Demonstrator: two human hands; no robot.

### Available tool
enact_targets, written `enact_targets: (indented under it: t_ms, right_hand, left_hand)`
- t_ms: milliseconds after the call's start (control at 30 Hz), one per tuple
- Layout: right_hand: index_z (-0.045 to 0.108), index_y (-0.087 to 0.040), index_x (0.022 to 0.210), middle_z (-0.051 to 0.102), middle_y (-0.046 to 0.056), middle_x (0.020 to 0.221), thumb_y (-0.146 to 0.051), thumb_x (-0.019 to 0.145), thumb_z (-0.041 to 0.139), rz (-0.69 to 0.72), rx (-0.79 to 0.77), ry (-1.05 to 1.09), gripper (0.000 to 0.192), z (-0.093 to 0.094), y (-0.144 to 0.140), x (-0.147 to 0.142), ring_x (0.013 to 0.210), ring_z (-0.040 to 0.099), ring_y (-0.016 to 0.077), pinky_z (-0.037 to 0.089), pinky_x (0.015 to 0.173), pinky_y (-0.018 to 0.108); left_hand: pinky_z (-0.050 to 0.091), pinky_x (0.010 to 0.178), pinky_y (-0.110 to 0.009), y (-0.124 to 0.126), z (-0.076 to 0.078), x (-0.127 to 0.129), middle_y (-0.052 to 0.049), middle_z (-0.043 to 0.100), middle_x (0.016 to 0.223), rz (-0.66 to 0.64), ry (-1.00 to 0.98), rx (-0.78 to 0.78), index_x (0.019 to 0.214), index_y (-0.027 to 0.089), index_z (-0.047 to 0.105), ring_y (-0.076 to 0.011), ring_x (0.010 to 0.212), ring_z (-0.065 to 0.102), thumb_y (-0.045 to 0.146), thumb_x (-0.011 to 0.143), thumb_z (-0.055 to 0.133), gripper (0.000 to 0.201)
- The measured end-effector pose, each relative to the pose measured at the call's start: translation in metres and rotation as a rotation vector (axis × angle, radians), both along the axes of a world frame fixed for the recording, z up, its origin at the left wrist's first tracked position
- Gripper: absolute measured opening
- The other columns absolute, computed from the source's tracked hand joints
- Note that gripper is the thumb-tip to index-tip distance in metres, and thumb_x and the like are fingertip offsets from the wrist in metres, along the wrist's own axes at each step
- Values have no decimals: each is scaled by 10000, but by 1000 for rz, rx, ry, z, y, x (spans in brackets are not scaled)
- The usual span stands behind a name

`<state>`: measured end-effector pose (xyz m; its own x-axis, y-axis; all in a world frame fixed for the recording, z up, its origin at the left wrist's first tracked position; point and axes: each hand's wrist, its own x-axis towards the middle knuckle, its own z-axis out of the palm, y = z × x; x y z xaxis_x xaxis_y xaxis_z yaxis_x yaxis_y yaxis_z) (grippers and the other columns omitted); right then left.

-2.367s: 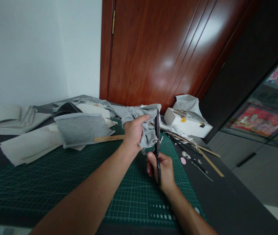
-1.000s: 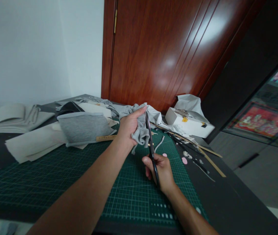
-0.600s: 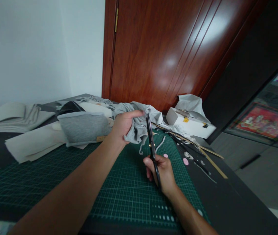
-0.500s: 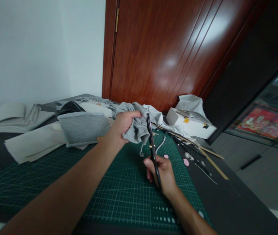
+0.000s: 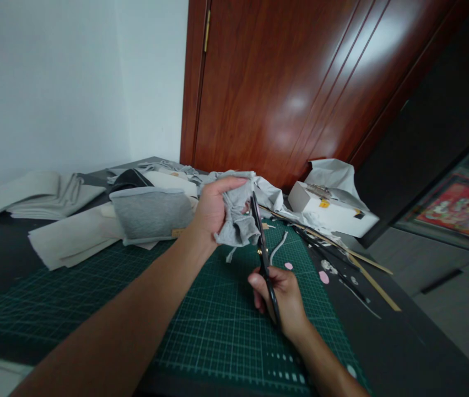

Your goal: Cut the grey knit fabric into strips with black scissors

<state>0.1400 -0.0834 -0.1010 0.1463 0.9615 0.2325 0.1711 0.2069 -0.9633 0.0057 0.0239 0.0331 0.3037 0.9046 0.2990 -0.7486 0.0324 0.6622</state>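
Observation:
My left hand grips a bunched piece of grey fabric and lifts it above the green cutting mat. My right hand holds black scissors by the handles, blades pointing up and away, their edge against the right side of the fabric. A thin grey strip lies on the mat just right of the scissors. The scissors' handles are mostly hidden inside my fingers.
Folded grey and cream fabric pieces and a wooden ruler lie at the mat's far left. A white box with crumpled paper sits far right, next to wooden sticks and pink scraps. A red-brown door stands behind the table.
My left hand has regripped and turned the grey fabric while the scissors stayed against its right edge. A cut grey strip now lies on the mat. The view has shifted slightly left.

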Motion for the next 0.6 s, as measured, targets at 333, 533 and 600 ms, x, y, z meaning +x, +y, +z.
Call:
enact_targets:
  t_ms: [333,533,600]
  right_hand:
    - [645,-172,691,564,-41,423,-553,792,794,10,13,-18,421,2,0,1,319,455,91,333,327,171]
    - [610,-177,671,568,-38,457,-499,734,832,47,-38,20,396,4,0,0,354,468,94,357,354,179]
    - [606,-178,672,570,-37,463,-487,733,832,56,-38,20,388,5,0,-1,358,467,93,355,357,180]
  left_hand:
    - [249,395,-238,-2,2,1,2,500,515,-18,4,-67,573,180,566,-80,402,386,255,726,718,228]
    - [288,416,-234,-3,2,4,26,519,528,109,-27,-65,601,175,597,-70,414,412,292,724,795,261]
    - [325,441,-234,-4,2,5,24,552,546,104,-46,-64,627,171,637,-77,436,441,275,716,805,217]
